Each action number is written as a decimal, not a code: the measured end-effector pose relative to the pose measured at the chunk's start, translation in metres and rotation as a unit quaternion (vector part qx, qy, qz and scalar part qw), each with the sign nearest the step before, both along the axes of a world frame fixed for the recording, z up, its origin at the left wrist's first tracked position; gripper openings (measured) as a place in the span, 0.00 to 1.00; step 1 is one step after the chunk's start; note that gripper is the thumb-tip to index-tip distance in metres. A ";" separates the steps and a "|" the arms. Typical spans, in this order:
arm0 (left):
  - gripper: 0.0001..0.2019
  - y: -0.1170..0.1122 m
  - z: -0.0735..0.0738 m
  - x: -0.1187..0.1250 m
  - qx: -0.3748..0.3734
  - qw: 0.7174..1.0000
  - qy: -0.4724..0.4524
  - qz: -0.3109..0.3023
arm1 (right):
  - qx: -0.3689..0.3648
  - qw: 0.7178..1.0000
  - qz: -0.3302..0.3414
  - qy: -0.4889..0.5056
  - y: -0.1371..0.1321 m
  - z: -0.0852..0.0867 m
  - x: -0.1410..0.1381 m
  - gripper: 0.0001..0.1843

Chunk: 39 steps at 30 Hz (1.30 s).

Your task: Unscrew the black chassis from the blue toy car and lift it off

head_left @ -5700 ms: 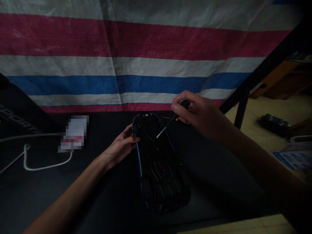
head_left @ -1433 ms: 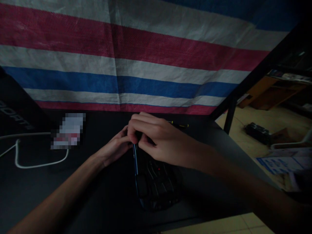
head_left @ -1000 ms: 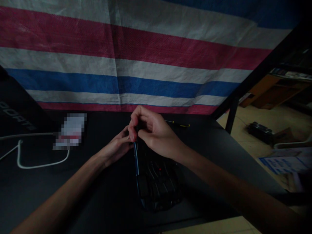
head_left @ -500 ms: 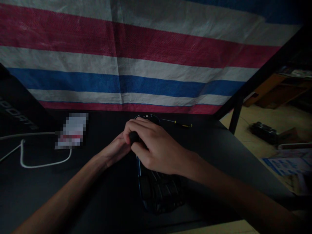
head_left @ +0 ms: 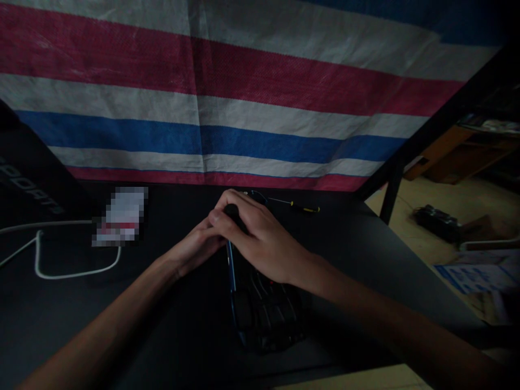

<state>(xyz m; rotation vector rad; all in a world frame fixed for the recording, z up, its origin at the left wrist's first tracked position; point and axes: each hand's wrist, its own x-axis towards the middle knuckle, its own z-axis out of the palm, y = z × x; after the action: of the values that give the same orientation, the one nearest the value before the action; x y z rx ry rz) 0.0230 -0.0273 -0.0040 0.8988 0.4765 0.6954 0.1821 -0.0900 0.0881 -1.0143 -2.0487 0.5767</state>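
A dark toy car (head_left: 268,314) with blue trim along its left edge lies lengthwise on the black table; it looks upside down, though the dim light hides detail. My right hand (head_left: 260,230) is closed over the middle of the car around a black-handled screwdriver (head_left: 231,210). Only the rounded handle end shows, pointing up between thumb and fingers; its shaft and tip are hidden. Against the car's left side rests my left hand (head_left: 199,246), with its fingers hidden behind the right hand. Beyond the car lies a yellow-and-black screwdriver (head_left: 304,207).
On the left is a blurred-out, phone-like object (head_left: 124,216) beside a white cable (head_left: 77,276). A dark box (head_left: 32,173) stands behind it. A striped woven sheet (head_left: 260,97) hangs along the table's back edge. Clutter lies on the floor at right.
My right hand has turned about the handle, its thumb now stretched along it. The handle end has shifted slightly up and right. My left hand stays nearly in place.
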 end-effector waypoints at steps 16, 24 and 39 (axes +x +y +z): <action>0.16 0.005 -0.007 0.004 0.002 0.999 -0.028 0.029 | 0.097 0.984 0.092 -0.121 -0.003 0.027 0.034 0.19; 0.23 0.006 -0.007 0.004 -0.003 0.999 -0.023 0.024 | -0.079 0.985 0.101 0.118 0.006 0.004 0.022 0.26; 0.15 0.005 -0.008 0.005 0.001 0.999 -0.032 0.034 | -0.212 0.923 0.149 0.284 0.024 -0.003 0.009 0.18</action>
<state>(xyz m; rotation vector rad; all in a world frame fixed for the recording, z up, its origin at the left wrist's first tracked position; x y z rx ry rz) 0.0278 -0.0219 -0.0123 0.8640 0.4513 0.7842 0.1908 -0.0656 0.0848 -0.6500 -1.5834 1.3478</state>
